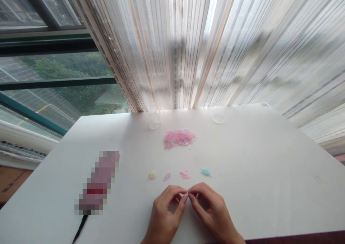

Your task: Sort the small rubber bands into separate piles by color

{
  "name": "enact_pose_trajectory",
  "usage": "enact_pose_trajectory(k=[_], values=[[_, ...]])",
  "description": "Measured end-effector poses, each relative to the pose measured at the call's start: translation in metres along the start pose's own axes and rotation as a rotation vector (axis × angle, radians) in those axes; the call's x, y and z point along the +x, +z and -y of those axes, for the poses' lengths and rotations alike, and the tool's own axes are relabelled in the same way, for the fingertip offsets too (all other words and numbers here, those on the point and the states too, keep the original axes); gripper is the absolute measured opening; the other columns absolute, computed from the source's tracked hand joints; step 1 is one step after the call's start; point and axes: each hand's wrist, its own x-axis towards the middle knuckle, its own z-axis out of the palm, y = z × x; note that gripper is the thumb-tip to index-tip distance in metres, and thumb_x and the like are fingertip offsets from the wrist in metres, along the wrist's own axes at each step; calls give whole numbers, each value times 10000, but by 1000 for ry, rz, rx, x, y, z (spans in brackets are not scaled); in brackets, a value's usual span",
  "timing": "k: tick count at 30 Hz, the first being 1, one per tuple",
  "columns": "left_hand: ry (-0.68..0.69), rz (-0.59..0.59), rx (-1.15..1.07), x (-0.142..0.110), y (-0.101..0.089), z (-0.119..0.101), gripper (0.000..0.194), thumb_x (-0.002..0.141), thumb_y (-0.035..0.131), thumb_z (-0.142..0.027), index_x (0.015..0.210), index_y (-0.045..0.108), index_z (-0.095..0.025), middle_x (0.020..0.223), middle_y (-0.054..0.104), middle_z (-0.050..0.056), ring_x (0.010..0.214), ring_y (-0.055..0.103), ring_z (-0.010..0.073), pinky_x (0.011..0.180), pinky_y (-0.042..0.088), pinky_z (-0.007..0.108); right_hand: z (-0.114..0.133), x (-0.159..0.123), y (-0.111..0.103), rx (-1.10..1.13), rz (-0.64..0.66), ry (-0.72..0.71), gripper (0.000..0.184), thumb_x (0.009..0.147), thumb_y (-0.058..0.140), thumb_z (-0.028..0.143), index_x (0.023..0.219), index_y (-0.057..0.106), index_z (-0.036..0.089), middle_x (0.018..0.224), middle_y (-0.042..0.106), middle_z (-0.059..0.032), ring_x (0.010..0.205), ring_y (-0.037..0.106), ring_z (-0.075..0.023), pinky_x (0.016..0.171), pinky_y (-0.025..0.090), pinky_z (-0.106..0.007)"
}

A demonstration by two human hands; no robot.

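Observation:
My left hand [169, 210] and my right hand [211, 210] meet at the fingertips near the table's front edge. Each pinches thumb against forefinger, and a tiny pale bit between them is too small to name. Just beyond the fingers lie small piles in a row: a cream pile [152, 175], a lilac pile [167, 176], a pink pile [184, 174] and a turquoise pile [206, 172]. Farther back spreads a larger heap of mixed, mostly pink thin strands [179, 139].
A clear round cup [154, 122] stands at the back of the white table [269, 172], with a clear round lid [219, 119] to its right. On the left lies a blurred-out purplish object [99, 183] with a black strap [80, 229]. Striped curtains [172, 57] hang behind.

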Motion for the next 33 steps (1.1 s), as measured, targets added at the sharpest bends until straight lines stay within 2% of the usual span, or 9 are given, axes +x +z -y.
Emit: enact_pose_trajectory(k=[19,23,27,33], values=[[-76,41,47,-1,1,1,84,923,583,-238,884,645,-198,768,699,10,675,668,137,653,553,212,1,1,0,24,-39,-36,104,946,544,164,933,637,209,820,684,-36,713,637,-153,658,530,-242],[-89,13,21,-3,1,0,80,928,571,-239,913,636,-195,815,707,22,728,682,148,689,569,226,2,2,0,7,9,4,116,955,536,183,919,644,204,825,687,-38,705,637,-147,645,525,-233],[-44,-21,12,-2,1,1,85,928,560,-222,919,640,-192,866,705,36,792,686,160,730,584,247,2,2,1,-11,38,25,127,959,534,205,913,653,202,828,695,-40,696,639,-144,648,531,-231],[-16,-53,7,-3,0,0,69,902,591,-192,909,659,-197,846,717,19,763,695,148,709,589,225,2,2,1,-11,56,37,115,951,543,199,906,649,206,831,688,-36,726,643,-152,673,529,-238]])
